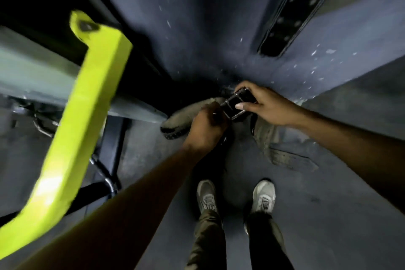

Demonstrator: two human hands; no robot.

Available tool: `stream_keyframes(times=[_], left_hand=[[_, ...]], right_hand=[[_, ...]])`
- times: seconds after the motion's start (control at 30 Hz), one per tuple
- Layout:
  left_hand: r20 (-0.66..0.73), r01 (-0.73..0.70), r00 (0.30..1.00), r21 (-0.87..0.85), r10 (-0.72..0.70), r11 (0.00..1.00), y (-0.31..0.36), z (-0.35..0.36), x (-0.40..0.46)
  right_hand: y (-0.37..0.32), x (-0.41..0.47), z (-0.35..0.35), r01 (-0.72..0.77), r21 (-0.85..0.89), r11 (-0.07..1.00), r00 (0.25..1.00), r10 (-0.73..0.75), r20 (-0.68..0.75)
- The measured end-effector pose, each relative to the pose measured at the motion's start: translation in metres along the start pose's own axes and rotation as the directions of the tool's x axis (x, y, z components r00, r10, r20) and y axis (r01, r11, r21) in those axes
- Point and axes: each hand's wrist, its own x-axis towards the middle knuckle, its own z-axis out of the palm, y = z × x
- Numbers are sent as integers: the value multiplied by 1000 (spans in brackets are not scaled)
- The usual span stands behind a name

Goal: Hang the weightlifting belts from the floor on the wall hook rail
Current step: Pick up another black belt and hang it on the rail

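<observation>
A worn, dusty weightlifting belt [186, 114] is lifted off the dark floor in front of me, its grey padded part curving left. Its metal buckle [235, 105] sits between my hands. My left hand [205, 131] is closed around the belt just below the buckle. My right hand [260, 103] grips the buckle end from the right, thumb on the metal frame. Another grey belt section [266, 136] hangs or lies under my right wrist, reaching to the floor. The black perforated rail [300, 9] runs up the blue-grey wall at the upper right.
A neon yellow machine arm [87, 103] crosses the left side, over a grey beam [43, 76] and dark frame parts with cables. My two feet in pale sneakers [236, 197] stand on the dark rubber floor just behind the belt. The wall meets the floor close ahead.
</observation>
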Motion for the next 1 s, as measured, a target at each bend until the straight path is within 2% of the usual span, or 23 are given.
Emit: stream_keyframes(times=[0.1, 0.23, 0.4, 0.53, 0.63, 0.77, 0.87, 0.93, 1.0], left_hand=[[-13, -90, 996, -231, 89, 969, 58, -26, -46], [-45, -177, 984, -365, 173, 914, 122, -42, -100], [-3, -312, 946, -290, 325, 904, 191, -39, -150], [54, -402, 897, -315, 439, 860, 258, -27, -199], [39, -488, 840, -384, 541, 784, 317, -16, -244], [-44, -641, 744, -327, 667, 694, 397, -18, -300], [-67, -715, 679, -285, 731, 638, 442, -28, -333], [-50, -724, 666, -282, 744, 629, 465, -34, -350], [-16, -724, 654, -303, 757, 619, 483, -38, -364]], right_hand=[[-75, -36, -27, 49, 87, 995, 994, -40, -105], [-152, -88, -58, 113, 185, 976, 964, -63, -257], [-230, -154, -102, 183, 255, 950, 902, -59, -428], [-301, -216, -144, 308, 252, 917, 804, -109, -585], [-363, -266, -169, 403, 150, 903, 710, -204, -674], [-440, -318, -203, 458, 21, 889, 609, -296, -736], [-478, -353, -229, 497, -61, 866, 596, -392, -701], [-497, -374, -243, 468, -183, 865, 588, -459, -666], [-514, -391, -256, 377, -380, 845, 518, -532, -670]])
